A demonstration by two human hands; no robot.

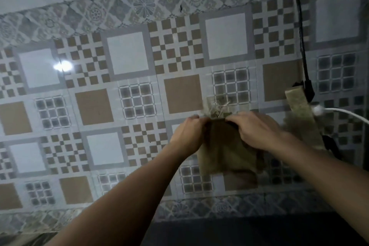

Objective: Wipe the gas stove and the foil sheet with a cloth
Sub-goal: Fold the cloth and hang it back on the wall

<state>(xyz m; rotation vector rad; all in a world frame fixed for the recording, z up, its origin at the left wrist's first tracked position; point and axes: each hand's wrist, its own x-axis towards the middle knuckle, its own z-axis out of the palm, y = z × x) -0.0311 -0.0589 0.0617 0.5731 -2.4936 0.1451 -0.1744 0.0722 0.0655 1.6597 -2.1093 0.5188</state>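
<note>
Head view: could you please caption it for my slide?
Both hands hold a brown cloth up against the patterned tiled wall.

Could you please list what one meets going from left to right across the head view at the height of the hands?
Left hand → olive-brown cloth held against the tiled wall → right hand → beige strip on the wall → white cable.
</note>
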